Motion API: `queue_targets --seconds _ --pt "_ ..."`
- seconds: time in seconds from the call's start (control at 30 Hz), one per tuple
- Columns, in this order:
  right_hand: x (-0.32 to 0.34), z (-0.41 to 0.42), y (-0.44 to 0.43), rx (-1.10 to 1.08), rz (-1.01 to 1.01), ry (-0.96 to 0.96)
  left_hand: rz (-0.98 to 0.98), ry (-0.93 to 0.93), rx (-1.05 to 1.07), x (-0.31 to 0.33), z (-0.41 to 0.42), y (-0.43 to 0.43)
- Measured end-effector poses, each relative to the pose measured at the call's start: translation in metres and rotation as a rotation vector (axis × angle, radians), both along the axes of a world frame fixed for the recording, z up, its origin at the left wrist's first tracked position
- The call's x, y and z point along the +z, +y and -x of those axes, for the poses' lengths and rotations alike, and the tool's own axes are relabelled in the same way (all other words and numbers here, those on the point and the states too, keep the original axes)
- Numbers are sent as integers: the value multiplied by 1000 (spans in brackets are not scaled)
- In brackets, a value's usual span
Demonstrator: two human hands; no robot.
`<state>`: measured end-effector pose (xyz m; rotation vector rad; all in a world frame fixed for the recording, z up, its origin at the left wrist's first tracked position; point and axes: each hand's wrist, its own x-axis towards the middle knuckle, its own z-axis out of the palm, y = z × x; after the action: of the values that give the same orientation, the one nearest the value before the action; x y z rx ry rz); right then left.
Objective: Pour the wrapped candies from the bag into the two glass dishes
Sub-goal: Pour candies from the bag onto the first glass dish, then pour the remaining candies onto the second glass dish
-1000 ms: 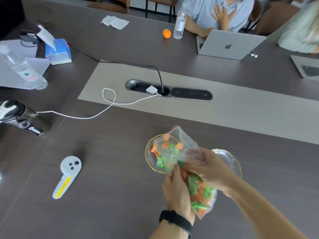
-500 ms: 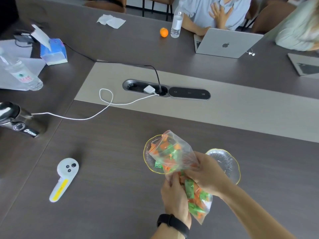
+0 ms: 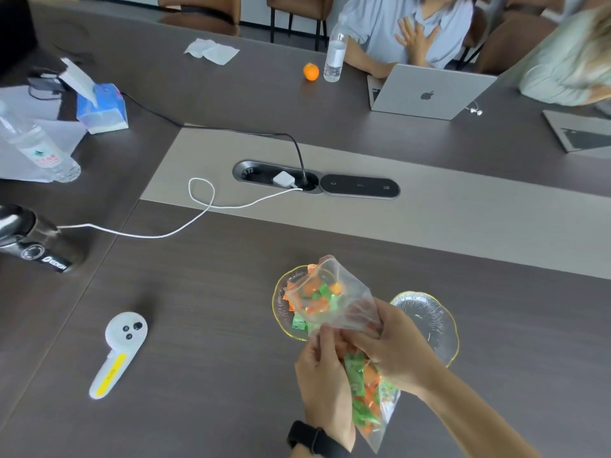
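Note:
A clear plastic bag of orange and green wrapped candies lies tilted over the left glass dish, its open mouth pointing into it. Several candies sit in that dish under the bag's mouth. My left hand and my right hand both grip the bag around its middle, and its lower end hangs down between my wrists. The right glass dish, gold-rimmed like the left one, stands next to my right hand and holds no candy that I can see.
A white controller with a yellow stripe lies to the left. A white cable runs from a dark device to the table socket. Far side: tissue box, water bottles, an orange, a laptop, seated people.
The bag has tipped further over the left dish and candies have slid toward its mouth. Both hands keep their hold around its middle.

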<state>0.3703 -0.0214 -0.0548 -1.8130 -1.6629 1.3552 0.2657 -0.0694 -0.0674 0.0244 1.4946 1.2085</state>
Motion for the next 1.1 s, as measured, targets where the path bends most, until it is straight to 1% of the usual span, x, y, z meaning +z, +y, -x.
queue_targets --seconds 0.17,0.23,0.33,0.43,0.5,0.57,0.67,0.73,0.83,0.9,0.97,1.1 --pt "-1 -2 -4 -25 -32 16 -27 19 -13 1 -2 -5" --pt "-3 -7 -9 -84 -31 36 -51 56 -39 0 -4 -8" --pt "3 -17 -21 -175 -43 114 -110 132 -79 7 -10 -8" --pt "17 -38 -30 -306 -77 166 -143 125 -131 23 -28 -1" --pt "30 -61 -33 -369 -75 155 -146 35 -176 32 -49 5" --pt "41 -86 -31 -400 -50 103 -120 -74 -195 36 -76 10" --pt "53 -116 -27 -379 25 6 -38 -198 -179 33 -115 10" --pt "56 -131 -26 -349 63 -84 6 -225 -179 30 -133 7" --pt "45 -151 -28 -338 139 -145 65 -216 -200 26 -149 1" --pt "34 -160 -25 -327 203 -157 133 -224 -202 18 -154 -1" --pt "29 -164 -20 -322 279 -123 209 -249 -185 9 -160 -2" --pt "30 -166 -6 -209 371 -104 266 -439 -163 1 -164 5"
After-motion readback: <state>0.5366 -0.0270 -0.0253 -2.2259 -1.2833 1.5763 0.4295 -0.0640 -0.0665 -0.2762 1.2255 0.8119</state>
